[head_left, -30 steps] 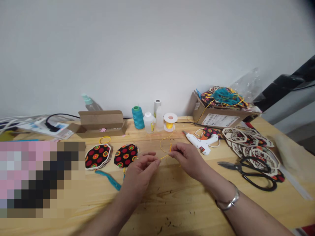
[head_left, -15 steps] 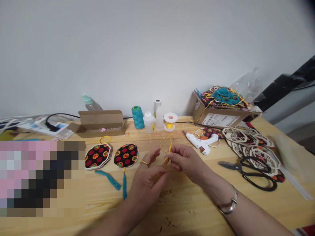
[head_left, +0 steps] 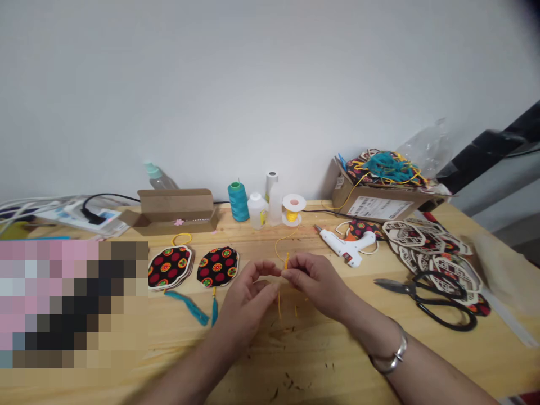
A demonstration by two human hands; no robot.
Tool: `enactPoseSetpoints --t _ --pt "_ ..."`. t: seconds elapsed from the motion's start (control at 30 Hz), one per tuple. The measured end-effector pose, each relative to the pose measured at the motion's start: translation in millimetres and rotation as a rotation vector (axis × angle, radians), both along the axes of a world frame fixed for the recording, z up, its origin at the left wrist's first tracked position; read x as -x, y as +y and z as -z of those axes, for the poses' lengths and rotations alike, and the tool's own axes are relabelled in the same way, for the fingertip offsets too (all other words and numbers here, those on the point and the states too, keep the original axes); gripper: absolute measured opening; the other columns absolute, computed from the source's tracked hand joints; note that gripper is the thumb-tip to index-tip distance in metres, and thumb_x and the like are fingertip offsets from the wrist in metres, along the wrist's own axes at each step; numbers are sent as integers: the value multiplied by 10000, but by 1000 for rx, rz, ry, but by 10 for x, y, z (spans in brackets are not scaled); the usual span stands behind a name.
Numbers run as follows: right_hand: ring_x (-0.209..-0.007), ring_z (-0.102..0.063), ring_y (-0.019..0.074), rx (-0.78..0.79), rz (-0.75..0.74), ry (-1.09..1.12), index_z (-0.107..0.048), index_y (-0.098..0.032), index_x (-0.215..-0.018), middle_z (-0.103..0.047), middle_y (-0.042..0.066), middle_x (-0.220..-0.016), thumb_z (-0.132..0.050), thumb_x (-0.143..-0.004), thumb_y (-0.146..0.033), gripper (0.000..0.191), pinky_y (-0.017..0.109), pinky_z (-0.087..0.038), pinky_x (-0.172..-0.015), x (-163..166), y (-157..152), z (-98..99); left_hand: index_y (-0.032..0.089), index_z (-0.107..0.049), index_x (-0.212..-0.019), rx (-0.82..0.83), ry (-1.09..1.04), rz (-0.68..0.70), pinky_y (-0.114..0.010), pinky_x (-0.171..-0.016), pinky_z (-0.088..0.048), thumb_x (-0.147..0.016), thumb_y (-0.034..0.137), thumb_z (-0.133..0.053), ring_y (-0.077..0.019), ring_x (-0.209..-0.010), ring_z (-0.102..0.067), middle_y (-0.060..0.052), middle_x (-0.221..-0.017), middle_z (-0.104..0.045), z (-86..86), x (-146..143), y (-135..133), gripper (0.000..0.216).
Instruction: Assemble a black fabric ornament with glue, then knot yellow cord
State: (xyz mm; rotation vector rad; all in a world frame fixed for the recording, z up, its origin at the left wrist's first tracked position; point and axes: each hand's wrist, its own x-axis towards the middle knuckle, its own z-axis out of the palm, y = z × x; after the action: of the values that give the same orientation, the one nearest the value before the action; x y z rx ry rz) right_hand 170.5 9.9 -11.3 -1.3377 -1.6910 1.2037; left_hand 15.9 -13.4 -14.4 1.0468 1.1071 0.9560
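Observation:
A length of yellow cord (head_left: 287,261) is pinched between the thumb and fingers of my right hand (head_left: 317,281), with short ends hanging below. My left hand (head_left: 253,292) meets it from the left, thumb and fingers curled together, and another bit of the cord dangles under its thumb. The exact grip is partly hidden by the fingers. From the cord, a thin yellow line curves back toward the white spool (head_left: 294,203). Left of my hands lies a patterned fabric-covered ornament (head_left: 218,266) with a teal tassel (head_left: 215,311).
A stack of similar ornaments (head_left: 169,266) lies further left. On the right are a white glue gun (head_left: 346,246), black-handled scissors (head_left: 442,295) and lattice-cut pieces (head_left: 455,270). At the back stand a teal thread cone (head_left: 238,202), white bottles (head_left: 256,211) and a filled cardboard box (head_left: 382,205).
My left hand has closed from spread fingers to a pinch beside my right. The cord has shifted slightly left, and its ends now hang lower beneath my hands.

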Motion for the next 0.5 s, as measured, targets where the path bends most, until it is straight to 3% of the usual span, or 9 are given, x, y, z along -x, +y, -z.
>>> enactPoseSetpoints --t 0.1,0.23,0.4,0.5 --pt "-526 -381 79 -25 6 -35 -501 -166 -595 -445 -52 -534 -539 -746 -218 165 197 -301 -501 5 -10 -3 177 -550 -950 7 6 28 -252 -680 -448 -722 247 -614 -157 -820 -592 -50 -967 -608 -11 -7 13 247" --pt "-572 -437 86 -31 9 -51 -541 -165 -627 -508 -44 -580 -542 -738 -188 113 197 -334 -535 13 -15 7 161 -563 -925 55 -35 79 -281 -741 -443 -709 257 -627 -178 -855 -590 -63 -905 -647 -26 -29 22 245" --pt "-577 -449 88 -59 -4 -78 -556 -166 -639 -519 -45 -582 -541 -748 -188 112 199 -336 -539 22 -21 -1 164 -578 -922 45 -43 82 -249 -748 -426 -723 242 -624 -143 -813 -583 -43 -869 -661 3 -15 28 218" --pt "-571 -447 90 -63 -9 -83 -558 -166 -632 -516 -44 -575 -540 -753 -194 126 204 -332 -539 22 -20 -21 168 -587 -931 40 -8 76 -231 -649 -433 -751 250 -587 -120 -673 -567 -6 -745 -633 0 -2 24 198"
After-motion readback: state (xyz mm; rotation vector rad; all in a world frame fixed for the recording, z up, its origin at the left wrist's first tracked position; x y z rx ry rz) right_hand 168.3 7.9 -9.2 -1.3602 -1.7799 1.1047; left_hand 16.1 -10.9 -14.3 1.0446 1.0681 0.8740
